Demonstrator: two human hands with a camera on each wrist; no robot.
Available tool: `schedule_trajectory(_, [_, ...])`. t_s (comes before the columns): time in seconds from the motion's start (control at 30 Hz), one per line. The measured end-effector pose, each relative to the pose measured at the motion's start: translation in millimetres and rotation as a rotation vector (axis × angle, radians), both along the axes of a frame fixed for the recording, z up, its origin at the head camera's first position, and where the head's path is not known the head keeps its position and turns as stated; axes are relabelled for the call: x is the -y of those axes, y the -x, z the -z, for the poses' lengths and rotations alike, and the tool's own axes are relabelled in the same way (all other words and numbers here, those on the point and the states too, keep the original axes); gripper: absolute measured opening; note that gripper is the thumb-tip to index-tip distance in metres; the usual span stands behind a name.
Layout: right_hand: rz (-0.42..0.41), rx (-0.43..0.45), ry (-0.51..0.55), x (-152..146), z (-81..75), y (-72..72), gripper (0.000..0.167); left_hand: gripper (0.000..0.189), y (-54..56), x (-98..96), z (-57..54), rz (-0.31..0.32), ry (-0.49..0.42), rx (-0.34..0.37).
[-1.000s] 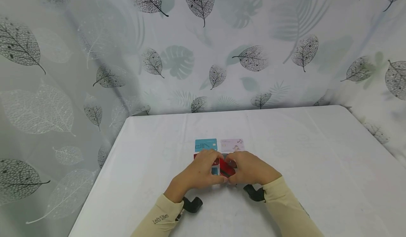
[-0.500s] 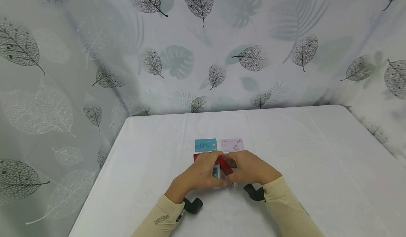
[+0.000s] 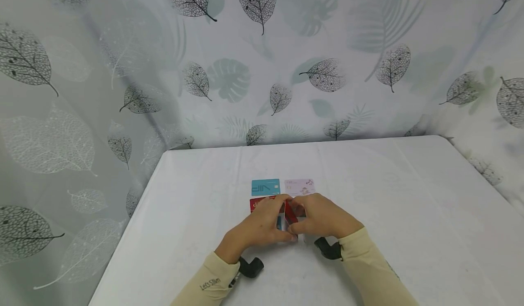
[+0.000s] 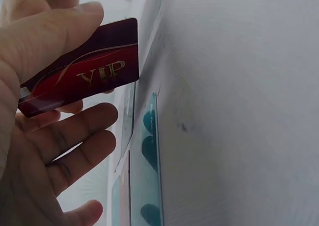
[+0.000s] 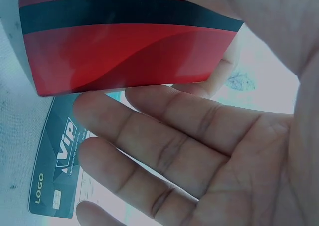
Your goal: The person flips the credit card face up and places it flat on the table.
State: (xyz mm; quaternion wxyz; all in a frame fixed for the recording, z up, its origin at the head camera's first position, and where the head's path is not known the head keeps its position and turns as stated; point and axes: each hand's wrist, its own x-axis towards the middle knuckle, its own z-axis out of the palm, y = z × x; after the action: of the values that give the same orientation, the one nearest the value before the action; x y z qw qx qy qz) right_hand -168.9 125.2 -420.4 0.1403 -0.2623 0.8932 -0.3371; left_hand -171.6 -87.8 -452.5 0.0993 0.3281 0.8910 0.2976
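Note:
A red VIP card (image 3: 291, 214) stands tilted on edge between my two hands. My left hand (image 3: 264, 222) holds it from the left, its thumb (image 4: 60, 34) lying against the printed front (image 4: 104, 69), the lower fingers spread loosely. From the right, my right hand (image 3: 321, 216) grips the same card by its striped back (image 5: 129, 52) with thumb and index finger. Its other fingers (image 5: 164, 146) extend below the card. On the table under the hands lies a blue-toned card with teal hearts (image 4: 149, 151), mostly hidden in the head view. Beside it is a dark Vip card (image 5: 57, 161).
Behind the hands lie a turquoise VIP card (image 3: 265, 187) and a pale pink card (image 3: 300, 187) in a row. Another red card (image 3: 258, 202) lies just behind my left hand. All rest on a white-covered table (image 3: 385, 183) before a leaf-patterned curtain (image 3: 311, 69).
The held card has turned to stand more steeply, showing a narrower face. My left hand has shifted slightly right, exposing more of the red card on the table. My right hand hardly moved.

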Motion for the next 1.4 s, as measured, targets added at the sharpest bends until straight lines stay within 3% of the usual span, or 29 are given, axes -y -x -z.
schedule_trajectory(0.9, [0.01, -0.057, 0.044, 0.7, 1.7, 0.2, 0.036, 0.081, 2.1, 3.8, 4.2, -0.014, -0.135, 0.189])
schedule_trajectory(1.13, [0.031, -0.055, 0.025, 0.4, 1.0, 0.0, 0.04, 0.077, 3.1, 3.8, 4.6, -0.015, -0.136, 0.184])
schedule_trajectory(1.4, [0.02, -0.073, 0.062, -0.7, -1.2, -1.1, 0.032, 0.066, 3.9, 5.3, 5.5, 0.005, -0.151, 0.202])
